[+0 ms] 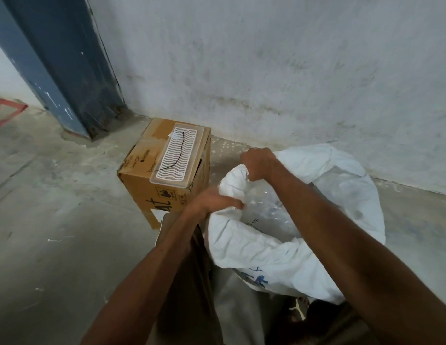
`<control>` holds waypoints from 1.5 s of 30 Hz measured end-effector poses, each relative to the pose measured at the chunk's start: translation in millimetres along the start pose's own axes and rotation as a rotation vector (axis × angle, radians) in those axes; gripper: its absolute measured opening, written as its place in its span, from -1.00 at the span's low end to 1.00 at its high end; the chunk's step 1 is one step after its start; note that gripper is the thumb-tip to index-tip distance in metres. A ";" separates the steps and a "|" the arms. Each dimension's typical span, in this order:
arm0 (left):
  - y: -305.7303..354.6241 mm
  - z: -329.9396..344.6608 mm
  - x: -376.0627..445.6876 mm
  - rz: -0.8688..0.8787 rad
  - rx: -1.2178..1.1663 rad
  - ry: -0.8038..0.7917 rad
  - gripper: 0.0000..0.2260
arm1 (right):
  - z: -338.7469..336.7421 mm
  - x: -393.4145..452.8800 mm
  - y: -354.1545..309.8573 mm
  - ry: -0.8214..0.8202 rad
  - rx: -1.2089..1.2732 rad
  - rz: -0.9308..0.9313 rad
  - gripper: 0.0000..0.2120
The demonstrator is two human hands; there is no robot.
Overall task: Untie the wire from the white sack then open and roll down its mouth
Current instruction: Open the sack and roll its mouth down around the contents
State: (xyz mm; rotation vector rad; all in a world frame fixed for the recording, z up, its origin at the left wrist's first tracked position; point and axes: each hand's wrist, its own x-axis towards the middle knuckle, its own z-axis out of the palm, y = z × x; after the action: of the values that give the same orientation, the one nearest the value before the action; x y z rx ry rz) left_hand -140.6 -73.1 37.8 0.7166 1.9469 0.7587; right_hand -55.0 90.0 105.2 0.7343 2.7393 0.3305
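The white sack (274, 255) stands on the floor at the right, its mouth wide open and its rim folded outward into a thick roll. Clear plastic (269, 205) shows inside. My left hand (212, 200) pinches the rolled rim at its left side. My right hand (259, 163) is clenched on the rim a little farther back. A thin black wire (178, 153) lies loose on a white ribbed tray (177, 158), apart from the sack.
The tray rests on a brown cardboard box (147, 180) just left of the sack. A grey wall (291, 70) runs behind, with a blue pillar (67, 70) at the back left. Bare concrete floor (55, 232) spreads to the left.
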 end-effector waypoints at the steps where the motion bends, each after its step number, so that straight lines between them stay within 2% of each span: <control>1: 4.0 3.1 5.1 -0.019 -0.054 -0.006 -0.78 | -2.5 2.6 0.4 -0.004 0.001 -0.002 -0.53; 3: 4.3 0.4 0.1 -0.100 -0.188 -0.108 -0.83 | -3.5 5.1 -2.4 0.056 -0.019 -0.036 -0.50; 4: -0.1 -4.3 -6.9 -0.124 -0.240 -0.208 -0.69 | -0.3 5.4 -5.4 0.118 -0.042 -0.070 -0.42; 5: -15.4 -7.2 -2.1 -0.135 -0.404 -0.199 -0.55 | 3.8 4.2 -9.6 0.177 -0.056 -0.114 -0.30; 7: -25.5 -7.2 10.0 -0.089 -0.634 -0.153 -0.48 | 11.8 -0.5 -17.9 0.212 -0.085 -0.231 -0.03; 8: -17.0 -6.4 -3.6 -0.071 -0.550 -0.143 -0.43 | 15.7 -2.8 -20.9 0.198 -0.115 -0.281 0.04; 9: -12.7 -3.8 -10.7 -0.115 -0.644 -0.138 -0.40 | 19.1 -4.4 -22.5 0.189 -0.138 -0.306 0.07; 11: -16.3 -2.5 -12.4 -0.101 -0.747 -0.105 -0.52 | 24.1 -6.4 -23.2 0.196 -0.141 -0.298 0.02; 13: -21.7 -6.1 -13.7 -0.136 -0.860 -0.255 -0.63 | 28.1 -5.6 -25.3 0.203 -0.081 -0.288 -0.09; 15: -15.2 -7.9 -9.5 -0.204 -0.878 -0.338 -0.61 | 29.7 -3.0 -28.1 0.167 -0.022 -0.276 -0.27; 17: -9.6 -5.0 -4.2 -0.146 -0.736 -0.306 -0.49 | 28.3 0.2 -29.7 0.131 -0.034 -0.249 -0.47; 19: -9.7 -5.3 -4.4 -0.054 -0.439 -0.224 -0.55 | 27.3 1.8 -30.9 0.078 -0.064 -0.227 -0.61; 20: -10.4 -7.6 -5.5 -0.025 -0.220 -0.157 -0.51 | 27.9 2.7 -32.0 0.036 -0.065 -0.212 -0.63; 22: -12.8 -12.3 -3.6 0.027 0.144 0.028 -0.30 | 29.9 6.3 -35.7 -0.029 -0.057 -0.179 -0.60; 25: -10.0 3.1 -6.3 0.094 0.393 0.090 -0.28 | 29.6 14.8 -42.9 -0.138 -0.038 -0.155 -0.56; 27: -16.1 20.0 -4.3 0.092 0.372 0.184 -0.37 | 27.3 19.3 -45.9 -0.203 -0.041 -0.156 -0.65; 29: -22.7 22.4 2.8 0.048 0.169 0.241 -0.49 | 25.8 22.7 -46.4 -0.172 -0.050 -0.179 -0.76; 31: -23.9 13.3 14.1 -0.037 -0.082 0.165 -0.56 | 27.3 24.5 -42.5 -0.052 -0.085 -0.210 -0.60; 34: -26.3 6.8 28.2 -0.144 -0.438 -0.062 -0.47 | 36.0 16.4 -20.7 0.087 -0.175 -0.146 -0.11; 35: -28.7 9.2 29.8 -0.151 -0.514 -0.117 -0.45 | 40.9 12.9 -10.8 0.084 -0.207 -0.091 -0.03; 37: -33.6 12.0 34.8 -0.159 -0.558 -0.208 -0.44 | 50.1 6.5 6.2 0.071 -0.209 0.017 -0.09; 39: -28.4 6.1 42.7 -0.164 -0.396 -0.318 -0.47 | 55.7 0.7 18.4 0.044 -0.185 0.073 -0.33; 40: -21.2 2.3 49.3 -0.151 -0.243 -0.315 -0.47 | 58.1 -1.2 23.1 0.029 -0.141 0.094 -0.45; 41: -12.6 -0.7 56.3 -0.111 -0.065 -0.254 -0.41 | 59.9 -2.9 27.3 0.011 -0.065 0.119 -0.52; 43: 9.8 1.8 65.7 0.042 0.266 -0.075 -0.14 | 60.7 -3.4 33.7 -0.002 0.110 0.164 -0.55; 45: 34.4 17.2 65.7 0.217 0.449 0.029 0.02 | 56.4 0.8 35.8 -0.014 0.229 0.178 -0.58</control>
State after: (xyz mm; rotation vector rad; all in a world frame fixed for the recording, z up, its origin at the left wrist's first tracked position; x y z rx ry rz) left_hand -147.3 1.0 21.5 1.2069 2.1125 0.4577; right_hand -20.9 128.9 62.8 1.0380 2.7327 0.0471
